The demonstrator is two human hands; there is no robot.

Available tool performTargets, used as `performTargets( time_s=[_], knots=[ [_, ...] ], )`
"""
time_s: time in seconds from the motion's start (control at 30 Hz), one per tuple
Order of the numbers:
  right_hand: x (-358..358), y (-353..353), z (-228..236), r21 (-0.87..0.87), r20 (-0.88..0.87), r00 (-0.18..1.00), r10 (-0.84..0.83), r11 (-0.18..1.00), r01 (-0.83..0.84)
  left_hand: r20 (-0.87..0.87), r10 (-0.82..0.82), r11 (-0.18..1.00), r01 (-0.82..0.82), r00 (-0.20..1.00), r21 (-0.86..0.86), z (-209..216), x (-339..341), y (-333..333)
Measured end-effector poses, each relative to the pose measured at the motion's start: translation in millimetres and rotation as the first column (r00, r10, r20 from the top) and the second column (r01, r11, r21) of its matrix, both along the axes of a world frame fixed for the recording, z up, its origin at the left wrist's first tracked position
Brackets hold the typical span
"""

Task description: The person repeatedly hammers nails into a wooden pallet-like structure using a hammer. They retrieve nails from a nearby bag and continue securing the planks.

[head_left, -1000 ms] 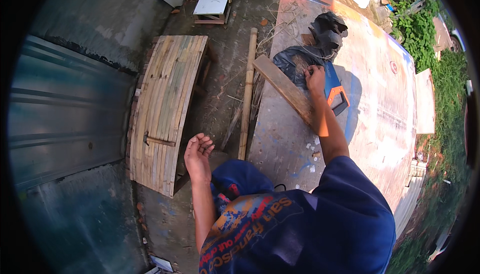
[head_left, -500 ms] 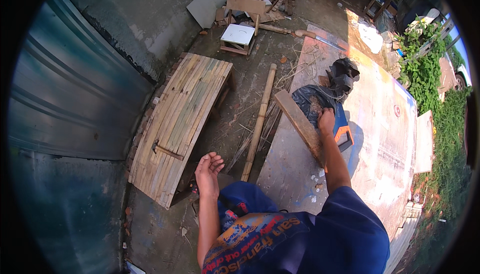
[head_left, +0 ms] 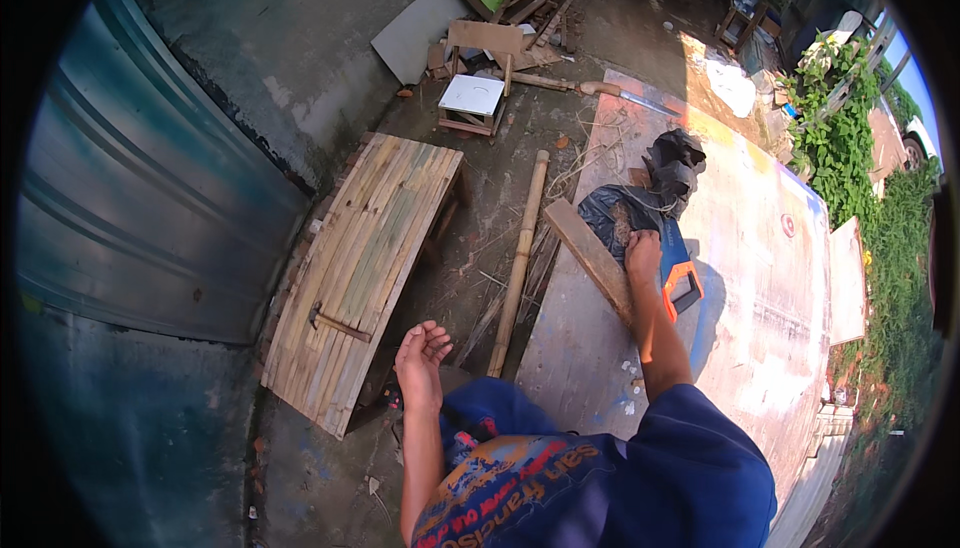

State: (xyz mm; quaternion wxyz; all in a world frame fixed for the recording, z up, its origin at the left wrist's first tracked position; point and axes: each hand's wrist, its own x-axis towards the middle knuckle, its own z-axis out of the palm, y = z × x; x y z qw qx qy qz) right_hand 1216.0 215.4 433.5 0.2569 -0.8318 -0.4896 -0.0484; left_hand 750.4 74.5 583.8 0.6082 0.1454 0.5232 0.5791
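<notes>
My right hand [head_left: 642,254] reaches into the mouth of a black plastic bag [head_left: 604,210], its fingers curled down at a small brownish heap [head_left: 621,222]. What those fingers pinch is too small to make out. Beside that wrist lies a handsaw [head_left: 684,283] with an orange and black handle, partly behind the arm. A wooden plank [head_left: 592,258] slants along the bag's near left side. My left hand [head_left: 421,356] hovers off the right edge of a slatted bamboo bench [head_left: 365,238], half cupped with fingers slightly apart and nothing visible in it. On the bench rests a hammer [head_left: 340,324].
The bag and saw lie on a large worn board [head_left: 740,248]. Between board and bench, a bamboo pole [head_left: 520,258] lies on the ground. Farther off are a small white-topped stool [head_left: 471,95], a long-bladed tool [head_left: 630,93] and scrap wood [head_left: 535,8]. Metal sheeting [head_left: 150,168] stands at left.
The view has shifted slightly, so the bench and board appear lower. My right hand stays at the bag's contents; my left hand stays half cupped near the bench.
</notes>
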Motion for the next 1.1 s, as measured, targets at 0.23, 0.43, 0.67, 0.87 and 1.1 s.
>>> performTargets(
  time_s=[0.23, 0.43, 0.67, 0.87, 1.1],
  knots=[
    [5.7, 9.1, -22.1, -0.058, -0.089, 0.993, -0.074, 0.996, 0.069, -0.015, -0.009, 1.000, 0.009, 1.000, 0.004, -5.6, -5.2, -6.7],
    [-1.3, 8.8, -26.9, -0.052, -0.114, 0.989, -0.098, 0.994, 0.093, -0.028, -0.010, 1.000, 0.009, 1.000, -0.014, -11.5, -5.0, -4.9],
    [7.9, 8.5, -34.0, 0.181, -0.190, 0.982, -0.004, 0.983, 0.039, -0.014, -0.020, 0.999, 0.019, 1.000, -0.050, -17.0, -4.8, -6.3],
    [10.2, 7.2, -22.9, 0.346, -0.322, 0.943, 0.080, 0.938, 0.039, -0.008, -0.009, 0.999, 0.009, 1.000, -0.039, -21.4, -11.0, -11.0],
    [-70.2, 1.2, 83.3, 0.629, -0.281, 0.943, 0.176, 0.777, 0.042, -0.073, 0.023, 0.999, -0.026, 0.997, -0.037, -20.5, -16.2, -16.7]
  ],
)
